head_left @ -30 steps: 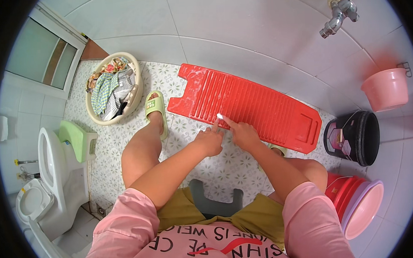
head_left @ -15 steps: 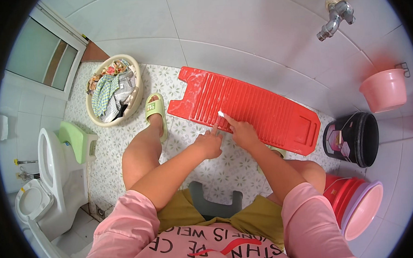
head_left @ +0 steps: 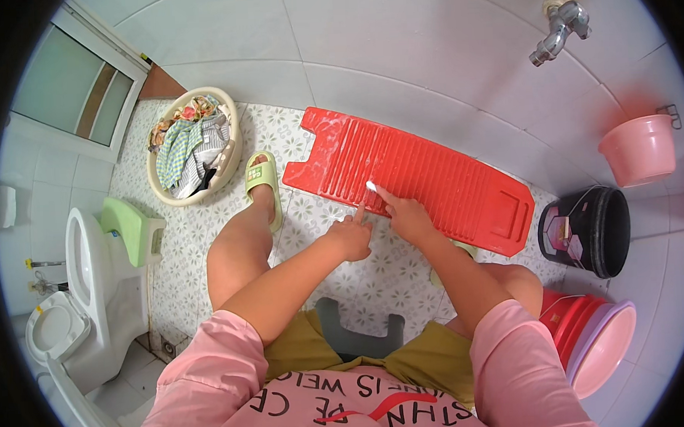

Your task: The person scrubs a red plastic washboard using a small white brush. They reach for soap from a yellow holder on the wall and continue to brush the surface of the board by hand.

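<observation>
A long red ridged washboard point(head_left: 432, 175) lies across the tiled floor in front of me, its surface wet in places. My right hand point(head_left: 411, 220) reaches over its near edge, index finger stretched out. Just beyond that fingertip is a small white spot point(head_left: 371, 187) on the ridges; I cannot tell whether it is foam or a solid bit. My left hand point(head_left: 349, 237) hovers by the near edge, its index finger extended toward the board and the other fingers partly curled. Nothing shows in either hand.
A cream basin point(head_left: 235, 146) of clothes stands at the far left, near a green step stool point(head_left: 125, 230) and a toilet point(head_left: 89, 278). To the right are a black bucket point(head_left: 610, 232), stacked red buckets point(head_left: 564, 322) and a hanging pink bucket point(head_left: 638, 151). A metal tap point(head_left: 559, 32) juts from the wall.
My left index finger has drawn back slightly toward the washboard's near edge. My right hand stays by the white spot. The whole view has shifted a little.
</observation>
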Demonstrator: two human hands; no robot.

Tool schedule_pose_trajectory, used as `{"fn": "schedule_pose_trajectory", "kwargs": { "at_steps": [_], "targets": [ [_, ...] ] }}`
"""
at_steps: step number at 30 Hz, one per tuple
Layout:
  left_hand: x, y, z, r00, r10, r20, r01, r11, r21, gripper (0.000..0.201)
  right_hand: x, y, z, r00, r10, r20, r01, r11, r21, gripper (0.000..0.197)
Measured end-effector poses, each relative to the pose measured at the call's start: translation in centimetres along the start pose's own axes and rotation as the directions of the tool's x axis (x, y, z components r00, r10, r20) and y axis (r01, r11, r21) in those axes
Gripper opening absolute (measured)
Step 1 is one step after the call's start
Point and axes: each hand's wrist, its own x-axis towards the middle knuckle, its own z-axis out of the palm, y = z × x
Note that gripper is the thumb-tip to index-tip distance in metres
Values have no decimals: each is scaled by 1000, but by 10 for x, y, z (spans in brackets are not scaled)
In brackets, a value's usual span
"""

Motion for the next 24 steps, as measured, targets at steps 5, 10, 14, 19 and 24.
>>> {"fn": "schedule_pose_trajectory", "kwargs": {
  "at_steps": [5, 10, 14, 19, 24],
  "targets": [
    [1, -6, 6, 1000, 16, -12, -17, 999, -28, 57, -4, -1, 7, 1000, 11, 15, -11, 1000, -4, 54],
    [-5, -5, 5, 999, -19, 30, 20, 1000, -19, 54, -15, -1, 21, 998, 7, 65, -4, 999, -45, 55],
    [-5, -3, 6, 999, -32, 19, 33, 999, -24, 53, -9, -4, 15, 1000, 5, 1, -5, 1000, 1, 58],
    [-6, -3, 5, 1000, -30, 0, 30, 999, -30, 52, -12, -4, 19, 1000, 17, -9, -17, 1000, 1, 62],
    [-2, -4, 5, 1000, -18, -10, 18, 1000, 16, 55, -21, -2, 34, 998, -42, -43, 43, 999, 19, 66]
  ]
}}
